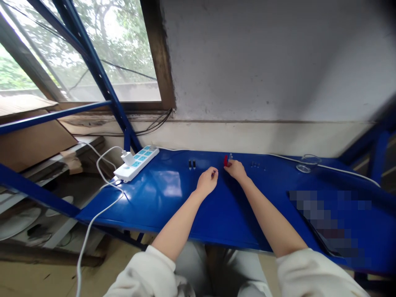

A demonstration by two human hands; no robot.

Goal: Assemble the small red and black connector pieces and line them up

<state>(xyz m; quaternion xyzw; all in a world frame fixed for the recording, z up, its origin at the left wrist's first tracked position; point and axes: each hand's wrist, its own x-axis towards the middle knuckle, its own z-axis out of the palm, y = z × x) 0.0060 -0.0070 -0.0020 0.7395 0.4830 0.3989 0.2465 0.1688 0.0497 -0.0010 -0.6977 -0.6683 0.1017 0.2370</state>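
Right hand (237, 170) touches an upright red piece (225, 160), long axis vertical.

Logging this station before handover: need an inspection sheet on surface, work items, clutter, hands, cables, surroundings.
Surface: blue tabletop, glossy, glare on its left half.
Work items: red item at the right fingertips, transparent piece beside it; two small dark upright items further left; tiny transparent pieces to the right.
Clutter: round transparent dish; dark flat object, pixelated.
Hands: left hand curled, contents hidden; right hand at the red item, grip unclear.
Cables: white power strip, plug fitted; white cable hanging over the left edge.
Surroundings: window, grey wall, cardboard at left.
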